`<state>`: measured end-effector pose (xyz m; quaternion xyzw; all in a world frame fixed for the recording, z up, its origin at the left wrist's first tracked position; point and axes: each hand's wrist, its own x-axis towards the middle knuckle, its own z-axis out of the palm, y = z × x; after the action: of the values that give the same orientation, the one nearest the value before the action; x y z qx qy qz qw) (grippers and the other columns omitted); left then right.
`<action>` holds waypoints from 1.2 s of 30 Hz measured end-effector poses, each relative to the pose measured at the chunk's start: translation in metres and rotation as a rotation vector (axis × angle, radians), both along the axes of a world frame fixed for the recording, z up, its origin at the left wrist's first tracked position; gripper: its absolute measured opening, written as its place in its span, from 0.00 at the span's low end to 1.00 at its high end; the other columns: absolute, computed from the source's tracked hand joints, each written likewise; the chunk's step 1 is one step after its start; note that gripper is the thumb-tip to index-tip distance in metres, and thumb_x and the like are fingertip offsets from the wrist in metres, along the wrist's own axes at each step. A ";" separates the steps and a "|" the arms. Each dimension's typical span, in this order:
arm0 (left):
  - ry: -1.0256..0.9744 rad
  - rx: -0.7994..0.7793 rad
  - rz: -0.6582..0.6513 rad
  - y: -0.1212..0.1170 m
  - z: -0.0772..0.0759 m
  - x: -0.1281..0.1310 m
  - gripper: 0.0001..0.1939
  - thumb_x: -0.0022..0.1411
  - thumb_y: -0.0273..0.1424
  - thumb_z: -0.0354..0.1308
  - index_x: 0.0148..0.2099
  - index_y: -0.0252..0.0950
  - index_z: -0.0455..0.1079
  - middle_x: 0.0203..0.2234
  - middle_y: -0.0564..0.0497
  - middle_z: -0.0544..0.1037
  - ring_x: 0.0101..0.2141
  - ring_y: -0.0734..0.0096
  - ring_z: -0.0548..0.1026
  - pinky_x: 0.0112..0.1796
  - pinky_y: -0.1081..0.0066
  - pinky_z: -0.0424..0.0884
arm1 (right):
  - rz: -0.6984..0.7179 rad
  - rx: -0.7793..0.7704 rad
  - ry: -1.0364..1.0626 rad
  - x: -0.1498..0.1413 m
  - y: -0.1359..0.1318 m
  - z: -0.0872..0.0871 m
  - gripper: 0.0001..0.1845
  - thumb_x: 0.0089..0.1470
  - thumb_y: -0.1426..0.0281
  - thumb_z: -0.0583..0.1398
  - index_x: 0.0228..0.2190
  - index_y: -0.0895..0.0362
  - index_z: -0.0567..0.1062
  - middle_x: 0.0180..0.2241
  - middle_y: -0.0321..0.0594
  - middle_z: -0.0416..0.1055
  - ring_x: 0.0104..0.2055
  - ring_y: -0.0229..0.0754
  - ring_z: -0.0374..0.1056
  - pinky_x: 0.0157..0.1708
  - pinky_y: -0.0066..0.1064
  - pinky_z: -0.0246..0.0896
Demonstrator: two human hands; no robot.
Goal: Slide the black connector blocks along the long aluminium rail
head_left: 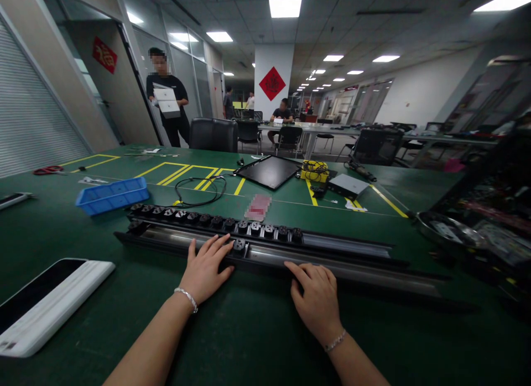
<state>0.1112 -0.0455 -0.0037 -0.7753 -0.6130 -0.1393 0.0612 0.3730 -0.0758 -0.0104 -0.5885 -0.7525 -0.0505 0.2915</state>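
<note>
A long black metal channel (282, 259) lies across the green table in front of me, its inside mostly bare. One black socket module (239, 245) sits in it near the middle. My left hand (206, 267) rests on the channel with fingers spread, its fingertips beside that module. Farther right, my right hand (316, 297) lies at the channel's near edge, index finger stretched out and the others slightly bent, holding nothing I can see. Just behind runs a second black strip (348, 246) with a row of several socket modules (217, 221) along its left and middle part.
A blue bin (112, 196), red scissors (48, 170) and a white device (53, 303) are on the left. Behind the strips lie a black cable (201, 192), a dark panel (271, 172), a yellow object (314, 171) and a grey box (348, 186). A person (168, 98) stands beyond the table.
</note>
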 end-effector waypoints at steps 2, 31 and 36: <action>0.000 0.001 -0.002 0.000 0.000 0.000 0.25 0.55 0.35 0.53 0.56 0.48 0.59 0.59 0.53 0.60 0.58 0.56 0.56 0.56 0.42 0.36 | 0.005 0.011 -0.001 0.000 0.000 0.000 0.18 0.50 0.74 0.54 0.42 0.46 0.73 0.33 0.35 0.70 0.38 0.39 0.63 0.48 0.39 0.46; -0.015 0.014 -0.089 -0.001 -0.002 0.003 0.24 0.55 0.32 0.53 0.55 0.43 0.60 0.58 0.48 0.62 0.59 0.58 0.54 0.57 0.43 0.33 | 0.004 0.014 -0.013 0.001 0.001 -0.004 0.18 0.50 0.74 0.54 0.42 0.45 0.72 0.33 0.34 0.70 0.38 0.39 0.63 0.48 0.39 0.47; -0.022 0.008 -0.088 0.000 -0.002 0.002 0.25 0.55 0.32 0.52 0.56 0.44 0.59 0.58 0.49 0.62 0.59 0.58 0.55 0.57 0.43 0.33 | 0.007 0.012 0.019 0.000 0.001 -0.003 0.18 0.49 0.74 0.54 0.41 0.46 0.73 0.33 0.34 0.70 0.38 0.39 0.63 0.48 0.39 0.47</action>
<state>0.1131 -0.0455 -0.0059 -0.7996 -0.5786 -0.1529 0.0511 0.3732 -0.0748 -0.0136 -0.5845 -0.7514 -0.0484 0.3024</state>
